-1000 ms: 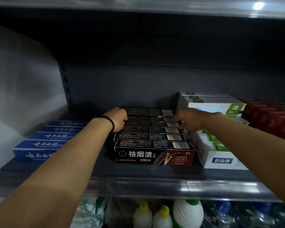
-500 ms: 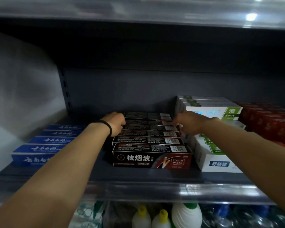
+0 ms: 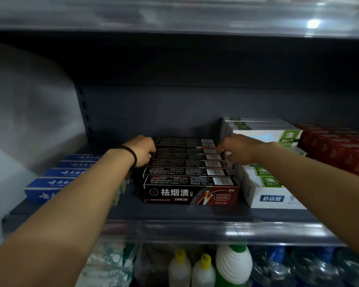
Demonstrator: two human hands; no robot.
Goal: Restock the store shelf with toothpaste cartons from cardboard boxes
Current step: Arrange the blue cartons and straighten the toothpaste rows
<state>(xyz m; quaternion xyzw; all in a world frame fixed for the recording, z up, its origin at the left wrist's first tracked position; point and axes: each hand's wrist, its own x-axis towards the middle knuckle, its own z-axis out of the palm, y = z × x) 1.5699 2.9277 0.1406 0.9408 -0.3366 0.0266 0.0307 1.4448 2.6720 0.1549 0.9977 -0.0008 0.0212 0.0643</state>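
A: Where are the black toothpaste cartons (image 3: 188, 171)?
B: In a row down the middle of the store shelf (image 3: 174, 214), one behind another, front one showing its printed face. Both arms reach to the back of that row.

A: What is the left hand (image 3: 142, 150) doing?
B: It sits at the left ends of the rear cartons, fingers curled in against them, a dark band on the wrist. It looks like a grip on a carton end, though the fingertips are hidden.

A: And the right hand (image 3: 237, 148)?
B: At the right ends of the same rear cartons, fingers bent down and pinching there; which carton exactly, I cannot tell.

A: What sits around the row?
B: Blue cartons (image 3: 58, 179) to the left, partly behind the left forearm. White and green cartons (image 3: 272, 189) just beside on the right, stacked higher at the back, then red cartons (image 3: 338, 148) further right. Below the shelf stand bottles with yellow caps (image 3: 192, 270), a white bottle with a green top (image 3: 233, 264), and clear water bottles (image 3: 311, 268)
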